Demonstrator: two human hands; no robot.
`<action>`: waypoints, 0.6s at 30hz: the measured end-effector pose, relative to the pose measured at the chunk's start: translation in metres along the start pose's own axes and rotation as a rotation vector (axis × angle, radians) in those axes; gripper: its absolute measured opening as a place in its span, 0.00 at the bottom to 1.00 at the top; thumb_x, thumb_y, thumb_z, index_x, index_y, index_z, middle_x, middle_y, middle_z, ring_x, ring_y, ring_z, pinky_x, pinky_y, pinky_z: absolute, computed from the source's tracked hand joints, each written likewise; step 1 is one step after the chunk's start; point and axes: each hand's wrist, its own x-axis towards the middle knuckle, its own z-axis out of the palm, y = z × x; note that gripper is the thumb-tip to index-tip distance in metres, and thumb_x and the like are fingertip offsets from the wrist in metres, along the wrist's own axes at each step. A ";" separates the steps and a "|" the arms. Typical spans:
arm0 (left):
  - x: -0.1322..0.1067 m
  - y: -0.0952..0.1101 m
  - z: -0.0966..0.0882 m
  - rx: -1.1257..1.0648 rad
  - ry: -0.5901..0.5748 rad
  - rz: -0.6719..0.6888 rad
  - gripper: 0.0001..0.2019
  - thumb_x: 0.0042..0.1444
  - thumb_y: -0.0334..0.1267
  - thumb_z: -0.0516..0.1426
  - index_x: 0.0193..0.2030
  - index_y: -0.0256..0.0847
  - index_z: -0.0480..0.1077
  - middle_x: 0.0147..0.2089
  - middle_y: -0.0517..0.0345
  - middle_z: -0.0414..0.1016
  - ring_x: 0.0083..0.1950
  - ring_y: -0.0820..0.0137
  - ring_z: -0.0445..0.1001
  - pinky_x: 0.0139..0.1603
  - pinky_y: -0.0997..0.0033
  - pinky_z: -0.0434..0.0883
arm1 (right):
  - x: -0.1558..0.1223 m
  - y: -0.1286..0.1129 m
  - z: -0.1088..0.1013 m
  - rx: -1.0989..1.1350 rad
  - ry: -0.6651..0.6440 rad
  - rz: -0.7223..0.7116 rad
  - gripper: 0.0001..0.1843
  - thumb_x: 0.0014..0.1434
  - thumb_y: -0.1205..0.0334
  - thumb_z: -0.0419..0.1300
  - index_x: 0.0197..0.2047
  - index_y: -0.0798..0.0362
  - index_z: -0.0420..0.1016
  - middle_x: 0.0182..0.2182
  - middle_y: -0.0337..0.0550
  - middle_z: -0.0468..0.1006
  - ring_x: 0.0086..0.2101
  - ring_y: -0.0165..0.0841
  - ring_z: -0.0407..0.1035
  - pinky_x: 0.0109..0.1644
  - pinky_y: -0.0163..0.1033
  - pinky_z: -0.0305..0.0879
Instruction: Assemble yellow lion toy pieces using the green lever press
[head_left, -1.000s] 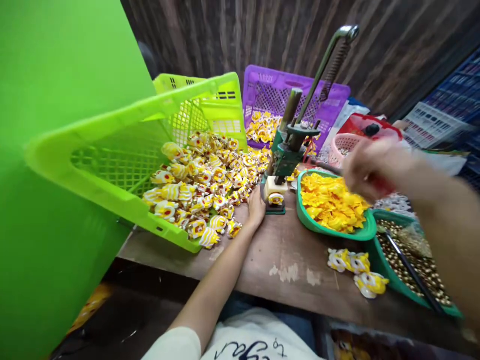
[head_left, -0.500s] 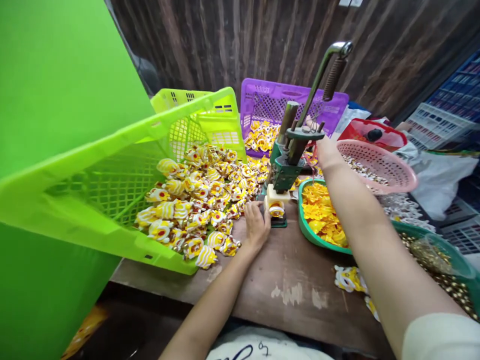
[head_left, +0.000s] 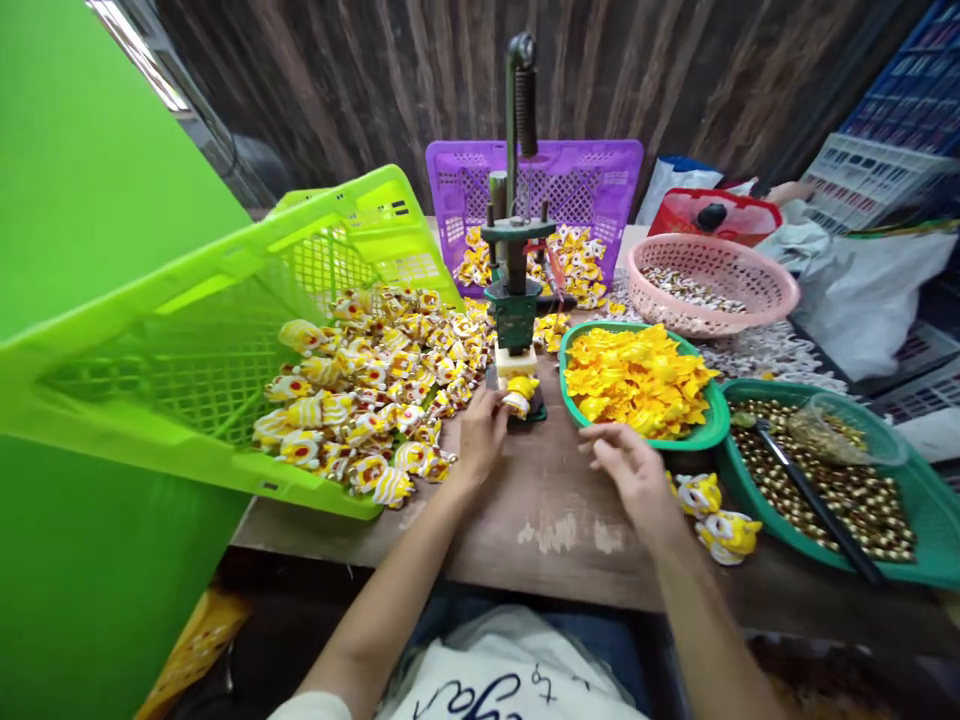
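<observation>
A hand press (head_left: pixel 516 325) with a green body and a tall spring-fitted lever stands in the middle of the table. Beneath its cream block sits a small yellow and white striped plastic figure (head_left: pixel 520 395). My left hand (head_left: pixel 482 432) pinches the figure's left side with thumb and fingers. My right hand (head_left: pixel 630 470) hovers at the front rim of a green basin (head_left: pixel 721 415), fingers apart and holding nothing. Yellow plastic parts (head_left: pixel 637 380) are heaped in that basin. Close by on the right lie two yellow and white figures (head_left: pixel 727 535).
A tipped lime-green crate (head_left: pixel 187 270) spills many finished-looking figures (head_left: pixel 375 390) on the left. Behind the press is a purple crate (head_left: pixel 536 155). To the right are a pink colander (head_left: pixel 712 320) and a green basin of gold bells (head_left: pixel 847 500) with a black-handled tool (head_left: pixel 817 510) across it.
My right hand has come back from behind the press down to the yellow parts' basin. The press lever stands more upright in view. The figure under the block has turned, its striped side showing.
</observation>
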 end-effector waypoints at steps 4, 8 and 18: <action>-0.039 0.011 -0.006 -0.489 -0.018 -0.381 0.10 0.52 0.38 0.62 0.39 0.37 0.75 0.38 0.53 0.79 0.39 0.66 0.77 0.41 0.68 0.73 | -0.038 0.013 0.052 0.231 0.069 0.165 0.19 0.63 0.50 0.53 0.51 0.54 0.69 0.48 0.55 0.78 0.45 0.40 0.76 0.41 0.42 0.75; -0.076 0.030 -0.002 -0.819 -0.101 -0.629 0.12 0.47 0.37 0.64 0.39 0.35 0.75 0.38 0.52 0.79 0.35 0.71 0.76 0.39 0.71 0.72 | -0.053 0.010 0.077 0.296 0.059 0.074 0.30 0.62 0.50 0.58 0.62 0.53 0.60 0.58 0.57 0.70 0.56 0.42 0.69 0.52 0.47 0.72; -0.124 0.069 0.023 -1.041 -0.077 -1.029 0.14 0.47 0.23 0.53 0.39 0.35 0.75 0.31 0.56 0.77 0.34 0.72 0.77 0.51 0.70 0.76 | -0.080 -0.005 0.060 0.176 0.206 -0.013 0.29 0.59 0.58 0.63 0.61 0.53 0.60 0.56 0.56 0.70 0.56 0.44 0.67 0.60 0.50 0.66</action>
